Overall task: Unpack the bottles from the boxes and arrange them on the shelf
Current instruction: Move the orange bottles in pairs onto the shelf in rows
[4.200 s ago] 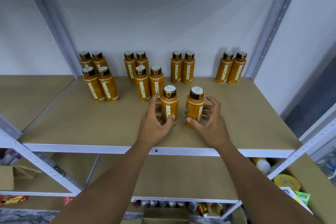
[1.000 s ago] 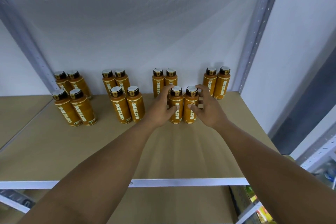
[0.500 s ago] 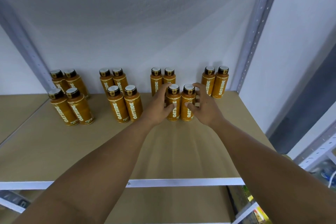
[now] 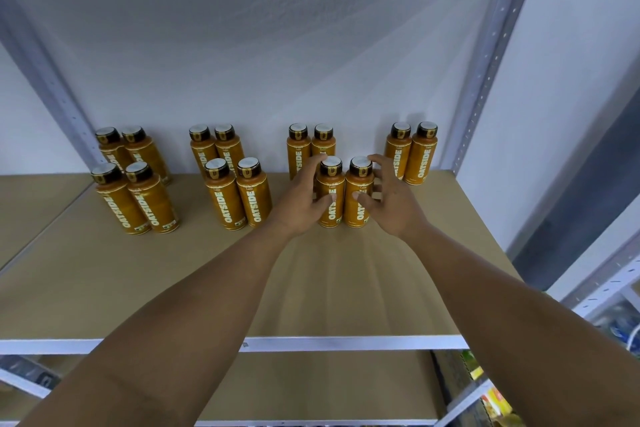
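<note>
Head view: bottle pair point(image 4: 344, 191) pushed back.

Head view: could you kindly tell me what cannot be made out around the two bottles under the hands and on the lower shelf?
- Back pair of bottles: labels hidden by the left hand and left front bottle.
- Right front bottle: label partly covered by the right hand.
- Lower-shelf goods: blurred, cut off by the bottom edge and the right arm.
- Boxes: none in frame.
</note>
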Motion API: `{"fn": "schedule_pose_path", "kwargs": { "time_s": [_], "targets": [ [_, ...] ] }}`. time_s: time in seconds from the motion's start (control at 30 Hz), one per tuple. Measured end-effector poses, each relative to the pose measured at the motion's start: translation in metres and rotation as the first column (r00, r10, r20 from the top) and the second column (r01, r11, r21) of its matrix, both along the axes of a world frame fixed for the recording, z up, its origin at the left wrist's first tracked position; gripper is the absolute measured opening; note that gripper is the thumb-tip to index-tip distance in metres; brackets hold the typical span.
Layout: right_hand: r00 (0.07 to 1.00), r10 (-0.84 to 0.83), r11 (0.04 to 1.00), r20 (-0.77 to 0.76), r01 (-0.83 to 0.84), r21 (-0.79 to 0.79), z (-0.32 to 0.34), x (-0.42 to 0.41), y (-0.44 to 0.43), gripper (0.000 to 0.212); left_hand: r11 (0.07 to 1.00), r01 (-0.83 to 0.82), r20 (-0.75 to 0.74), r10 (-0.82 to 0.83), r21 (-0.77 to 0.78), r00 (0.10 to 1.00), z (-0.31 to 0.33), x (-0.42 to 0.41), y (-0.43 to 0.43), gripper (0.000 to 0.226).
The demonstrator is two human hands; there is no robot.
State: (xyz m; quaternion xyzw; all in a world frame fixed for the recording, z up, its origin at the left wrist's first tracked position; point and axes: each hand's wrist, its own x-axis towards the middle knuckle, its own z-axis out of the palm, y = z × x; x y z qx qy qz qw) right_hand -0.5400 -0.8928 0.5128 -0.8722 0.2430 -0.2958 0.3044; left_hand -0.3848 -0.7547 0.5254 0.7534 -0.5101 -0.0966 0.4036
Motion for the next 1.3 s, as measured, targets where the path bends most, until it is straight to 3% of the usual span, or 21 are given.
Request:
{"fn": "schedule_pose_path", "kwargs": {
  "time_s": [0.27,0.37,0.47,0.57,0.67,0.77,0.9,0.97,1.07,1.2,1.3],
  "targets": [
    [1.0,0.011,0.999,-0.013,-0.01,0.035,0.002,-0.003,0.0,0.073,1.0,-0.008,-0.01,0.008,0.006,1.0,0.002,0.001,0.0,0.078],
    [0.999,0.032,0.997,-0.018,-0.031,0.076,0.001,-0.006,0.0,0.083,1.0,-0.018,-0.024,0.018,0.006,1.0,0.003,0.001,0.001,0.082],
    [1.0,-0.006,0.992,-0.002,0.006,0.128,-0.008,-0.013,0.008,0.1,1.0,-0.019,-0.15,0.015,-0.021,0.989,-0.003,-0.005,0.005,0.1],
    [0.993,-0.095,0.972,-0.076,0.109,0.207,-0.025,-0.026,0.019,0.106,0.996,-0.084,-0.238,0.082,0.002,0.968,-0.025,-0.009,0.017,0.111],
    [0.962,-0.144,0.967,-0.233,0.187,0.171,-0.044,-0.039,0.029,0.093,0.981,-0.169,-0.241,0.188,0.096,0.952,-0.05,-0.017,0.037,0.106],
    [0.91,-0.187,0.976,-0.371,0.214,0.033,-0.053,-0.046,0.044,0.069,0.97,-0.173,-0.107,0.193,0.168,0.975,-0.059,-0.027,0.056,0.082],
    [0.9,-0.152,0.986,-0.408,0.112,-0.122,-0.055,-0.056,0.075,0.049,0.96,-0.108,0.157,0.068,0.26,0.985,-0.067,-0.042,0.082,0.058],
    [0.904,-0.143,0.985,-0.403,0.09,-0.149,-0.058,-0.063,0.093,0.043,0.951,-0.124,0.214,0.064,0.285,0.975,-0.074,-0.053,0.1,0.056],
    [0.906,-0.176,0.972,-0.384,0.098,-0.213,-0.072,-0.076,0.122,0.047,0.967,-0.169,0.319,0.102,0.189,0.942,-0.085,-0.076,0.129,0.05],
    [0.925,-0.288,0.9,-0.246,0.174,-0.4,-0.096,-0.091,0.17,0.051,0.982,-0.176,0.544,0.186,-0.072,0.818,-0.112,-0.097,0.168,0.046],
    [0.921,-0.357,0.833,-0.158,0.237,-0.501,-0.113,-0.103,0.213,0.052,0.988,-0.156,0.621,0.111,0.018,0.776,-0.132,-0.108,0.202,0.065]
  ]
}}
